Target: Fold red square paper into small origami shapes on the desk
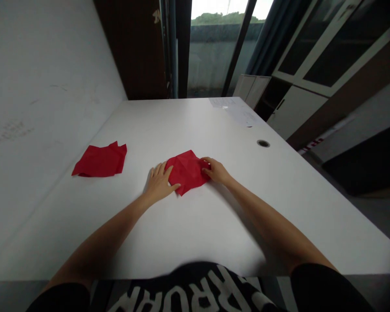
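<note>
In the head view a creased red sheet [187,171], folded and with uneven corners, lies on the white table in front of me. I cannot tell whether it is cloth or paper. My left hand [158,183] rests flat at its left edge, fingers spread, with the thumb over the lower left corner. At the right edge, the thumb and fingers of my right hand [217,170] are closed on the sheet, pinching it. Farther left, apart from both hands, lies a second folded red sheet [101,160] with jagged upper corners.
The white table [182,234] meets a marked wall [45,86] on the left. A round cable hole [263,143] is set near its right edge. Papers [238,113] lie at the far right corner. Cabinets [297,110] stand beyond the right edge, and a window [217,56] is behind.
</note>
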The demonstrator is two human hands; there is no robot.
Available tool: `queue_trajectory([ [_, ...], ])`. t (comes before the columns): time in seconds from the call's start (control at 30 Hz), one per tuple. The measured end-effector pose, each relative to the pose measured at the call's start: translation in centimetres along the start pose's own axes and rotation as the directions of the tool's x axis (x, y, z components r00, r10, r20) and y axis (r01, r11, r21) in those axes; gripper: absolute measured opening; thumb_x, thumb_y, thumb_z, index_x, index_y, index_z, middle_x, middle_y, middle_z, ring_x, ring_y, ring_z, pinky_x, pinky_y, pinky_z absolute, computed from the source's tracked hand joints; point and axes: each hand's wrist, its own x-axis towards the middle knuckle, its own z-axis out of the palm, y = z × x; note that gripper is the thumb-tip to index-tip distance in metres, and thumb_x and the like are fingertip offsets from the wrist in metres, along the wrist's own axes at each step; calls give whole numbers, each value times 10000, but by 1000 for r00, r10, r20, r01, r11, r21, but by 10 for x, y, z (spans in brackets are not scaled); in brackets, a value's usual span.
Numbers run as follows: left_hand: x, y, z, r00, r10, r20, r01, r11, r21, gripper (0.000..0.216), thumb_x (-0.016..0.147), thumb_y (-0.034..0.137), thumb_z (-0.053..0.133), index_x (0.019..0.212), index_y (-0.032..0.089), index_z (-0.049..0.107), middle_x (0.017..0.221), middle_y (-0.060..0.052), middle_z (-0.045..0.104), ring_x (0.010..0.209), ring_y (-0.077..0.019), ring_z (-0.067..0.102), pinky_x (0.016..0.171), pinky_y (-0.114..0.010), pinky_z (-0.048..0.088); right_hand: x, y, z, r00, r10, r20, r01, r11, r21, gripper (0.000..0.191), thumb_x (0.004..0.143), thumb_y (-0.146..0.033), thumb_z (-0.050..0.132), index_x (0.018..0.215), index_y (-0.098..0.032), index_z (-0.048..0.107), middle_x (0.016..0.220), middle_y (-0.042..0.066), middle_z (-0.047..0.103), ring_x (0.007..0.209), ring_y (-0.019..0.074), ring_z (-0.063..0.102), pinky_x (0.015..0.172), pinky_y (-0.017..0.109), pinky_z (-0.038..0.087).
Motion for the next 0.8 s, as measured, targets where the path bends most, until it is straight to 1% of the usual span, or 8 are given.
queue_trajectory([
  [0.1,0,-7,6,996,35,85,-36,999,3,770,868,697,552,1505,279,439,1657,-140,267,1511,-403,254,1199,-638,219,8,3,-1,996,-19,90,-5,966,258,602,844,-256,639,1433,-260,513,1235,62,709,986,239,689,933,435,553],
  [0.2,4,-13,5,989,80,127,-77,997,-25,754,894,647,558,1536,289,393,1656,-144,265,1513,-369,271,1200,-610,251,16,4,4,989,-21,145,-57,855,515,581,836,-278,637,1407,-232,535,1213,68,720,966,224,701,878,417,587],
  [0.3,8,-20,0,988,117,97,-113,993,-41,786,880,586,623,1548,258,372,1648,-153,277,1512,-339,282,1213,-552,272,20,2,14,990,-1,139,-87,777,624,487,805,-272,648,1286,-195,637,1186,83,727,964,227,698,881,417,590],
  [0.4,10,-28,-5,998,50,42,-46,996,-76,822,863,553,661,1553,219,365,1573,-178,398,1454,-343,384,1193,-525,327,18,-5,22,995,18,102,-85,707,702,485,810,-287,623,1284,-189,640,1201,87,719,971,227,697,890,421,584],
  [0.5,15,-30,-7,1000,-22,7,23,966,-256,812,875,486,660,1570,228,330,1486,-158,515,1370,-316,496,1153,-501,402,17,-15,24,1000,17,9,-18,691,722,488,827,-319,605,1298,-191,621,1259,90,693,1029,230,684,937,425,564],
  [0.57,21,-29,-6,999,-45,2,40,876,-481,791,902,427,625,1589,248,277,1469,-127,551,1311,-272,561,1107,-464,468,18,-22,21,999,12,-47,25,702,712,478,845,-341,593,1301,-198,610,1296,88,675,1079,231,670,970,422,550],
  [0.67,33,-25,-5,996,-87,13,65,623,-780,722,920,355,572,1576,229,299,1405,-111,614,1172,-224,657,1010,-422,551,21,-32,17,996,22,-85,45,701,712,475,866,-371,587,1317,-220,591,1304,76,669,1090,222,667,972,403,552],
  [0.8,44,-25,-5,984,-176,-4,70,410,-909,636,863,302,628,1475,209,481,1366,-95,645,1114,-216,683,996,-410,564,19,-37,16,985,34,-170,107,650,752,466,860,-407,635,1291,-231,601,1249,66,687,1043,212,673,933,372,559],
])
